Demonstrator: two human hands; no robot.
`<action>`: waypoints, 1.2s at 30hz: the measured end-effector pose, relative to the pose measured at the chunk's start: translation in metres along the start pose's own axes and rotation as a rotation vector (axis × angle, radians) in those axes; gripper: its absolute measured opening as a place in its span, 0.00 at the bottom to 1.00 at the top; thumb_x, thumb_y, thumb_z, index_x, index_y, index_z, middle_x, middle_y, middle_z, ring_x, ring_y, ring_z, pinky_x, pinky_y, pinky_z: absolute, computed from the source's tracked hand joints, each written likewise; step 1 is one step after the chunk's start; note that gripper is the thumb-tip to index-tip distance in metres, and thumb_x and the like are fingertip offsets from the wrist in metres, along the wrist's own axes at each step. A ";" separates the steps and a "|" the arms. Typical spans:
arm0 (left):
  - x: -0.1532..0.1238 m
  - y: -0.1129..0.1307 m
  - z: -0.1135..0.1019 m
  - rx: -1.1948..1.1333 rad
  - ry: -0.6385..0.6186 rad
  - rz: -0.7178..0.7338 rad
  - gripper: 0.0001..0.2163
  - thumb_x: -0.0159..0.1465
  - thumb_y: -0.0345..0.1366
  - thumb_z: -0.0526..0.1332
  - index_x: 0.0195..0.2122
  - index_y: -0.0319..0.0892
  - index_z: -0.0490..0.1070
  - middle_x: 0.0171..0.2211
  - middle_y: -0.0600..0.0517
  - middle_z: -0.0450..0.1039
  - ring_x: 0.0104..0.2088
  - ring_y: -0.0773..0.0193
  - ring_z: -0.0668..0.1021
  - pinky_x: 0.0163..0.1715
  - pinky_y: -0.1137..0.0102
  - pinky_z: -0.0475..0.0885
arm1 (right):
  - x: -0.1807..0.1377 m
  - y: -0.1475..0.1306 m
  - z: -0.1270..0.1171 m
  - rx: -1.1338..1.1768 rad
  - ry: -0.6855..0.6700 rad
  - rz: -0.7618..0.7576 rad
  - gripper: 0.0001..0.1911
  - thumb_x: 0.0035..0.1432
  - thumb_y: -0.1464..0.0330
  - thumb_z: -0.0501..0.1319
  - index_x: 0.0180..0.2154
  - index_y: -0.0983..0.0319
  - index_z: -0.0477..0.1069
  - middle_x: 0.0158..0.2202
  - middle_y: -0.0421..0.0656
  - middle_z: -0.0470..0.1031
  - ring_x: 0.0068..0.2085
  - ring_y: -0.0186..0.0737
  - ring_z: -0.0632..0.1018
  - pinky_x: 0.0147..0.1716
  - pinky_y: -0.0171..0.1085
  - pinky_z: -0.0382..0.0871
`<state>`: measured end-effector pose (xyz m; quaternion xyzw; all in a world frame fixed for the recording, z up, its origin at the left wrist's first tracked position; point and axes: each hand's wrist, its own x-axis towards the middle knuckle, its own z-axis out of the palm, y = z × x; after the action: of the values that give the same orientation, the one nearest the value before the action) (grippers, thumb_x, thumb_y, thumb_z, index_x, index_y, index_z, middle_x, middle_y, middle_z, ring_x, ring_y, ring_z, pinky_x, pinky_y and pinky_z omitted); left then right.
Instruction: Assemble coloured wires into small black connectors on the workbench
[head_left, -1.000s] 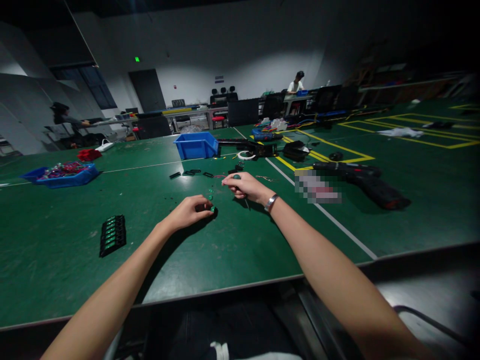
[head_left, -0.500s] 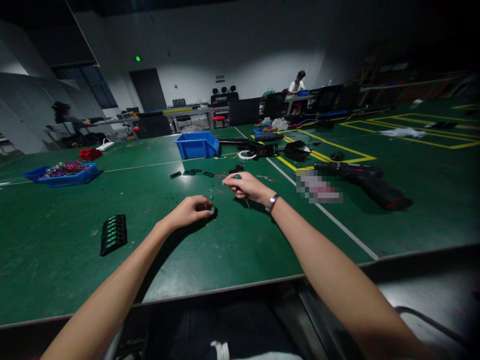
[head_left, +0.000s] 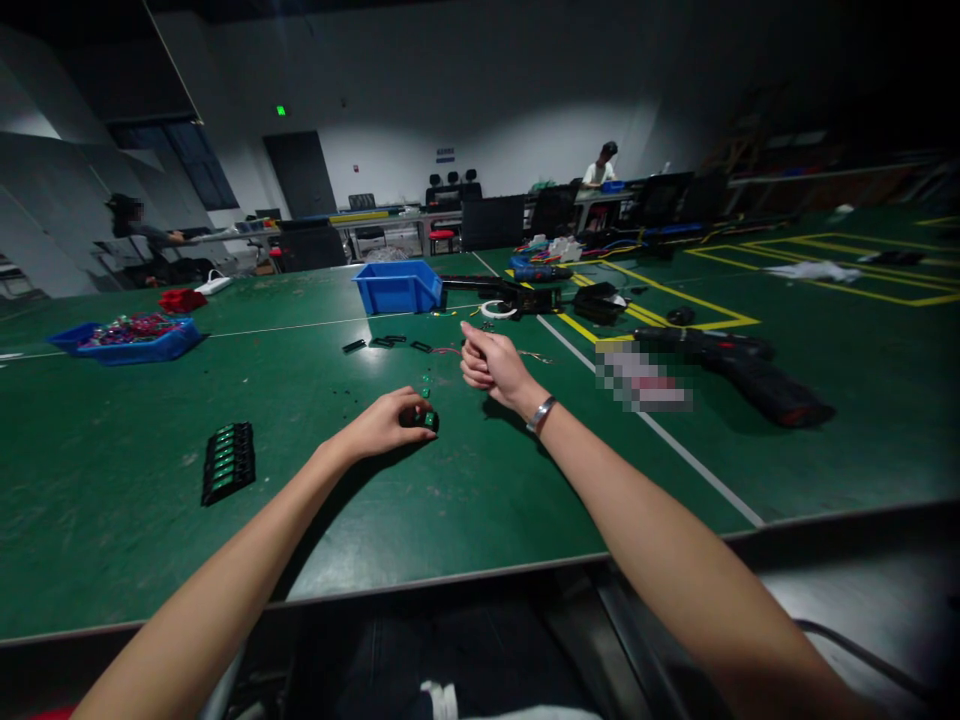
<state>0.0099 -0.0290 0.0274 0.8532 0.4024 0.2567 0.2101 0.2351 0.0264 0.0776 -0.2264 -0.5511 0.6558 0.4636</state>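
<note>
The left hand (head_left: 382,424) lay knuckles-up on the green table (head_left: 465,500), its fingers closed round a small dark part with a green edge (head_left: 426,421), which showed at the fingertips, at the hand's three o'clock, down against the tabletop; the right hand (head_left: 491,364), a metal watch (head_left: 541,414) on its wrist, was held thumb-up at about one o'clock from the left, near it but apart, fingers curled tight into a fist; whether anything sat inside that fist could not be told; a few tiny green bits (head_left: 426,384) lay loose between the two hands; a black rack of green-tipped parts (head_left: 227,462) lay well off at the left hand's nine o'clock; short black strips (head_left: 382,342) and a blue bin (head_left: 397,288) lay farther out at twelve o'clock; a shallow blue tray of coloured pieces (head_left: 127,340) sat at ten o'clock; a dark power tool (head_left: 739,362) lay well apart at the right hand's three o'clock
</note>
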 end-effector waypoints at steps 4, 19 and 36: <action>0.002 0.006 0.008 0.023 0.033 0.019 0.18 0.60 0.49 0.68 0.43 0.40 0.75 0.36 0.50 0.69 0.34 0.64 0.72 0.35 0.70 0.68 | -0.004 0.002 0.023 0.138 0.007 -0.097 0.30 0.61 0.50 0.61 0.19 0.58 0.49 0.11 0.30 0.46 0.12 0.25 0.49 0.12 0.30 0.40; 0.006 0.013 0.018 0.018 0.071 0.091 0.15 0.60 0.42 0.68 0.45 0.41 0.74 0.41 0.48 0.71 0.39 0.60 0.74 0.40 0.66 0.69 | -0.004 0.031 0.046 0.129 0.012 -0.111 0.26 0.58 0.59 0.62 0.18 0.58 0.49 0.11 0.31 0.48 0.12 0.26 0.52 0.14 0.32 0.44; 0.005 0.008 0.020 0.017 0.081 0.094 0.15 0.61 0.46 0.67 0.40 0.40 0.72 0.39 0.49 0.70 0.36 0.63 0.72 0.37 0.68 0.68 | -0.008 0.032 0.047 0.088 0.029 -0.104 0.26 0.59 0.57 0.60 0.18 0.57 0.48 0.11 0.32 0.48 0.13 0.27 0.51 0.14 0.32 0.46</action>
<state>0.0296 -0.0327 0.0180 0.8618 0.3723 0.2973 0.1740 0.1890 -0.0032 0.0596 -0.1864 -0.5261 0.6509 0.5146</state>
